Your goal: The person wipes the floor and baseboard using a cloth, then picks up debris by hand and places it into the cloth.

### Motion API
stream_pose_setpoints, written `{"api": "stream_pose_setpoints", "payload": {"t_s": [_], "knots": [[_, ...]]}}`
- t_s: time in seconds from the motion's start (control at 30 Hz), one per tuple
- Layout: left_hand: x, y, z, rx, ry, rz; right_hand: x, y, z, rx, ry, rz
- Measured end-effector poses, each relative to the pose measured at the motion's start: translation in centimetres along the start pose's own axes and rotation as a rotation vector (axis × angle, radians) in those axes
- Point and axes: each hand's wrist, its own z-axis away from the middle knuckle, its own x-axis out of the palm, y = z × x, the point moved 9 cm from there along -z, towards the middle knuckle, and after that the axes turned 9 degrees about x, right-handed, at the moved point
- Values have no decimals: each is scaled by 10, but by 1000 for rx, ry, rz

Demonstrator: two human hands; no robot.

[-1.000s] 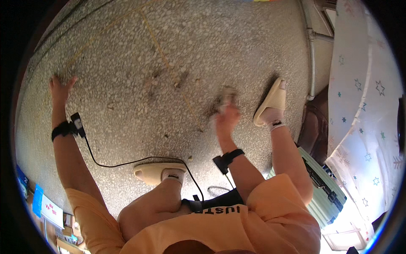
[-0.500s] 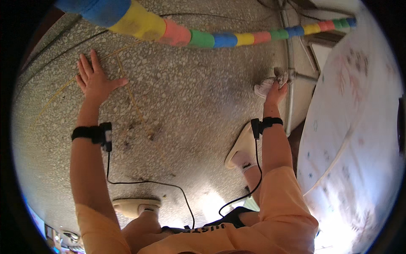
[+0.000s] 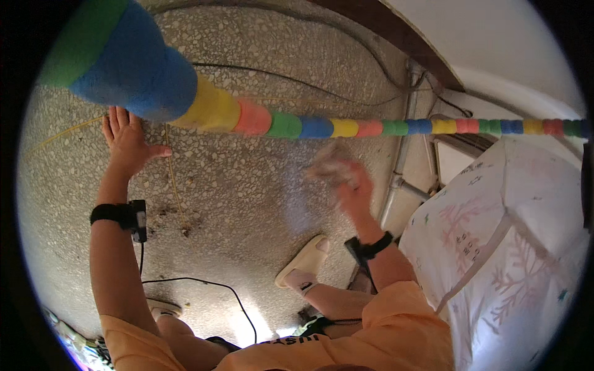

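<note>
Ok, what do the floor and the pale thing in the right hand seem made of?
The floor looks like terrazzo, mostly matte: pale chips in grey. The pale thing in the right hand could be matte cloth, soft-edged, but blur leaves this open.

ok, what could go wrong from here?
The blurred cloth in the right hand could smear the dark debris on the floor. The slack black cable by the left wrist strap might snag. The multicoloured bar looks close to the camera and could get bumped.
</note>
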Motion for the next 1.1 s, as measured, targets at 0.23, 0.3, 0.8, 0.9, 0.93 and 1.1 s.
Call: {"api": "stream_pose_setpoints", "payload": {"t_s": [0.23, 0.3, 0.8, 0.9, 0.93, 1.1], "knots": [[14, -4, 7, 55, -137, 343, -124, 128, -266, 304, 458, -522], [-4, 31, 1, 37, -227, 437, -155, 208, -302, 530, 598, -288], [-17, -6, 2, -16, 251, -275, 34, -17, -322, -81, 17, 182], [-6, -16, -1, 37, 356, -216, 45, -71, -291, -84, -71, -200], [-4, -17, -4, 79, 371, -237, 33, -76, -285, -84, 13, -249], [-17, -7, 7, 56, 334, -192, -101, 50, -283, 197, 438, -607]]}}
